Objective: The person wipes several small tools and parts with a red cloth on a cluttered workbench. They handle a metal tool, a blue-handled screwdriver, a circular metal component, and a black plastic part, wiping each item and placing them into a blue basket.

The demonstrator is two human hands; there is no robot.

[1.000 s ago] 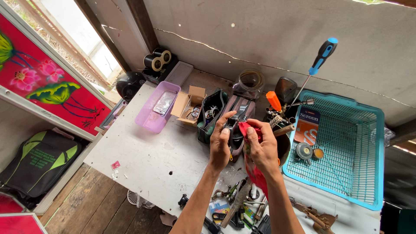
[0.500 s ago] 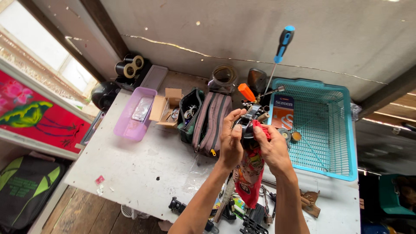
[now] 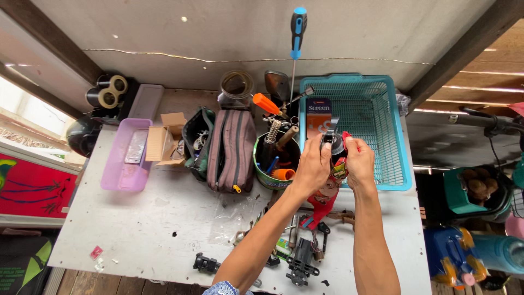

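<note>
Both hands are up over the right half of the table, pinching the same thing between them. The left hand point(image 3: 312, 164) is wrapped around the near side of a small black gadget point(image 3: 333, 143), fingers closed on it, and the right hand point(image 3: 360, 161) grips it from the other side along with a red printed packet point(image 3: 326, 195) that hangs down below the palms. So both grips are closed and narrow, nothing loose. I can't make out exactly what the black gadget is, some clip or mount with a rounded body, held just in front of the near-left corner of the teal basket point(image 3: 393, 136).

As for how far along it is: my read is it's mid-way. The gadget looks mostly out of the red packet, but the packet is in hand and not set down, and the gadget isn't placed or fitted anywhere yet. Two more black plastic parts point(image 3: 301, 263) lie untouched at the near edge of the table, so I'd guess there's fiddling left.

Around that: a round tin of tools point(image 3: 275, 158) sits just left of the hands, with an orange-handled screwdriver point(image 3: 267, 104) poking out behind it. A striped zip pouch point(image 3: 232, 148) lies left of the tin, then a small cardboard box point(image 3: 165, 143) and a purple plastic tub point(image 3: 128, 155) towards the left edge. A long blue-handled screwdriver point(image 3: 297, 30) stands up at the back edge against the wall. The table point(image 3: 131, 229) itself is bare grey towards the near-left corner.
</note>
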